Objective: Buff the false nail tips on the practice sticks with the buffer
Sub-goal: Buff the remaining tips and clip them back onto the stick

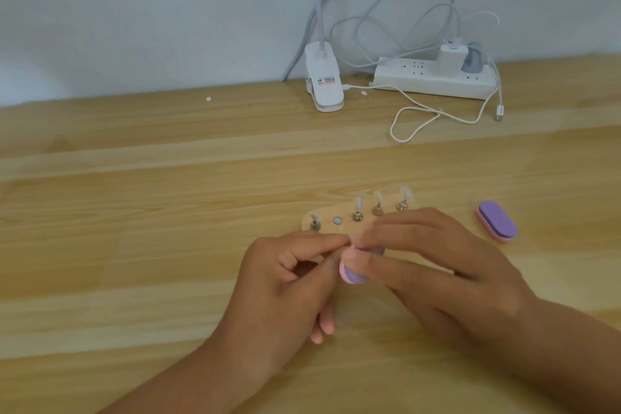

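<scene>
Over the desk's middle, the left hand (289, 265) pinches something small between thumb and forefinger, probably a nail tip, though it is hidden. Touching those fingertips from the right, the buffer (351, 274) sits gripped in the right hand (433, 265), its rounded end toward the near edge. The practice sticks (358, 212) stand just behind; a spare buffer (497, 221) lies further right.
</scene>
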`<act>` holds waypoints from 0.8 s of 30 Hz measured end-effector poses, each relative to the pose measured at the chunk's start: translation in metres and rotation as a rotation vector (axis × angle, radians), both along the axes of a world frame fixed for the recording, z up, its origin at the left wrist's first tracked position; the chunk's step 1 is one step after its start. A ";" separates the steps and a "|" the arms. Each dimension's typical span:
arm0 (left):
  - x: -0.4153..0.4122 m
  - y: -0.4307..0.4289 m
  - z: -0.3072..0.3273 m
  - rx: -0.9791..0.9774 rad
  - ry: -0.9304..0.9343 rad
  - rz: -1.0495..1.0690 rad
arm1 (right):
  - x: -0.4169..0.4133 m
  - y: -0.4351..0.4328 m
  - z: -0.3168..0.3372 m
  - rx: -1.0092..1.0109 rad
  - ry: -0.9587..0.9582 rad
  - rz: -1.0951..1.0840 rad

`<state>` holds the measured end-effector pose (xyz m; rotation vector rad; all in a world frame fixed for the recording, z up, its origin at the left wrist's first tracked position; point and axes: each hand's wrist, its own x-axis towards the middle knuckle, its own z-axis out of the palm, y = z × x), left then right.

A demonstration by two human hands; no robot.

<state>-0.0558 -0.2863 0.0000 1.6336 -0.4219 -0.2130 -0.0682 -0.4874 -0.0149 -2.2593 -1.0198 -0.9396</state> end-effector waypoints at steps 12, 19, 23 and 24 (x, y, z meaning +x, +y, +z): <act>-0.001 0.000 -0.001 -0.007 0.003 0.007 | 0.006 -0.005 -0.001 -0.009 0.005 -0.021; -0.002 -0.002 -0.002 0.033 -0.094 0.046 | 0.007 -0.009 0.001 -0.023 0.001 -0.022; -0.002 -0.003 0.000 0.061 -0.105 0.046 | 0.007 -0.009 -0.001 -0.044 0.011 0.011; -0.002 -0.003 -0.001 0.067 -0.101 0.052 | 0.009 -0.011 0.000 -0.035 0.014 -0.010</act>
